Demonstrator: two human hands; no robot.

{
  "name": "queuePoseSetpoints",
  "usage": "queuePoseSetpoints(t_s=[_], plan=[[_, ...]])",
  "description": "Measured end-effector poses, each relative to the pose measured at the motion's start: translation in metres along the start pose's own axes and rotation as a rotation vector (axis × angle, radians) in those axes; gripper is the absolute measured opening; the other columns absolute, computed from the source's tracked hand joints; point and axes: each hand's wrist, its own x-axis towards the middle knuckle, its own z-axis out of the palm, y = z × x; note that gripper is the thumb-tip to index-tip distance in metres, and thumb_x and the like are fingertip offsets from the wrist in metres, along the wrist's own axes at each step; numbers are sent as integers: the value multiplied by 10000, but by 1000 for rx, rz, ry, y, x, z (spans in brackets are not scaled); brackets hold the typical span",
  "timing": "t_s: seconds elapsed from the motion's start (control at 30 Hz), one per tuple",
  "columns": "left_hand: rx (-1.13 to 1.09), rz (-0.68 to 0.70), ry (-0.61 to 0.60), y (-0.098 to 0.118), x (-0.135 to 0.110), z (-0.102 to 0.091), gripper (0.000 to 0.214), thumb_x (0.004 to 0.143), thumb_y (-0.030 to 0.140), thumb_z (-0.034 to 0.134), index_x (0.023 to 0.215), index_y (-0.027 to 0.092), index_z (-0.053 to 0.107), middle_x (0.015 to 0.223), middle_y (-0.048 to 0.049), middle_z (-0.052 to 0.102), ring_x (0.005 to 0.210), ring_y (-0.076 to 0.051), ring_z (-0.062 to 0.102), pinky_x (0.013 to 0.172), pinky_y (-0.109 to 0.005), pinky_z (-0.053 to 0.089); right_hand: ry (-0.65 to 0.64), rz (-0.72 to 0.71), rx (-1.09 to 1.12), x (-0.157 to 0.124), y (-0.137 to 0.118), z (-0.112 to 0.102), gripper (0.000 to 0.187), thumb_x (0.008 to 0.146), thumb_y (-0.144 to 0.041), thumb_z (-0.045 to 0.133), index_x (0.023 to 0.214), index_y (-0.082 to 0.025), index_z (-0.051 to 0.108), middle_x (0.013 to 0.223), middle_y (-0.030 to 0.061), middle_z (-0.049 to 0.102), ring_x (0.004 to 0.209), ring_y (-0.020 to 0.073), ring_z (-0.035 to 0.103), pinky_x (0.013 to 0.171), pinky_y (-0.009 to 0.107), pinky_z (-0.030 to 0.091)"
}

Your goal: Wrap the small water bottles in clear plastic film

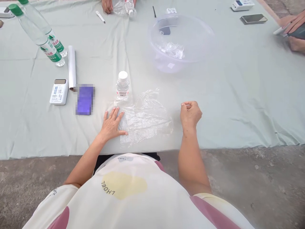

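A crumpled sheet of clear plastic film (145, 119) lies on the pale green cloth near its front edge. My left hand (113, 124) rests flat on the film's left end, fingers spread. My right hand (190, 114) hovers to the right of the film, fingers curled in a loose pinch; I cannot make out anything in it. A small clear bottle with a white cap (122, 86) stands upright just behind the film.
A clear plastic basin (202, 35) holding crumpled film sits behind. Two green-capped water bottles (45, 41), a white roll (71, 66), a white device (59, 91) and a blurred purple item (84, 99) lie at left. Other people's hands (294, 30) and phones (253, 18) are at the far edge.
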Motion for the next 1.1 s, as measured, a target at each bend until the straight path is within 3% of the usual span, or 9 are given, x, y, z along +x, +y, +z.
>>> queuePoseSetpoints(t_s=[0.07,0.2,0.27,0.37,0.47,0.6,0.77,0.87,1.1], plan=[[-12,3,-13,1,2,1,1058,681,637,757,1534,176,335,1633,-202,192,1523,-378,138,1198,-627,59,-32,-138,163,-7,-30,10,202,837,-340,553,1002,-230,593,907,25,656,773,186,588,833,391,467],[-40,-11,-38,4,4,0,1047,672,626,769,1527,193,346,1635,-200,186,1520,-394,134,1182,-661,58,-458,-455,416,-39,-103,57,616,715,-421,744,1265,-270,512,1243,71,614,1075,251,600,900,406,483],[-48,-17,-39,4,4,0,1045,668,624,773,1525,200,349,1637,-196,182,1521,-393,129,1181,-663,50,-594,-538,431,-51,-133,86,687,672,-411,786,1278,-257,502,1253,76,608,1154,290,571,951,441,465],[-55,-18,-42,3,3,1,1059,657,636,776,1522,196,353,1640,-191,177,1525,-384,120,1186,-656,42,-642,-520,393,-52,-162,118,550,680,-397,777,1154,-232,552,1093,50,652,1096,293,596,966,467,462],[-75,-21,-38,2,2,3,1074,641,633,790,1520,196,356,1641,-193,171,1525,-382,123,1189,-651,43,-538,-462,416,-42,-174,120,489,715,-460,750,1099,-228,556,1071,46,645,1099,279,596,976,471,464],[-105,-39,-11,2,2,4,1120,569,626,839,1503,200,391,1647,-219,101,1520,-423,81,1189,-643,57,-449,-467,660,-43,-169,73,557,795,-616,636,1213,-263,532,1183,57,622,1176,259,576,941,429,496],[-105,-55,-23,3,3,5,1154,566,616,842,1514,172,355,1646,-224,102,1520,-429,58,1195,-631,37,-935,-250,870,-81,-129,13,538,798,-681,604,1103,-239,638,1049,59,676,942,238,667,732,350,541],[-93,-69,-27,4,3,6,1224,586,595,829,1559,150,236,1646,-213,125,1527,-403,48,1203,-615,15,-1043,-80,728,-107,-100,17,477,803,-627,638,1035,-211,653,955,43,685,860,201,657,737,327,526],[-107,-55,-2,3,3,9,1285,594,585,820,1588,186,110,1649,-191,147,1528,-396,49,1203,-611,22,-739,-204,-50,-127,-86,51,493,788,-711,572,854,-223,552,789,13,627,693,187,569,646,318,421]])
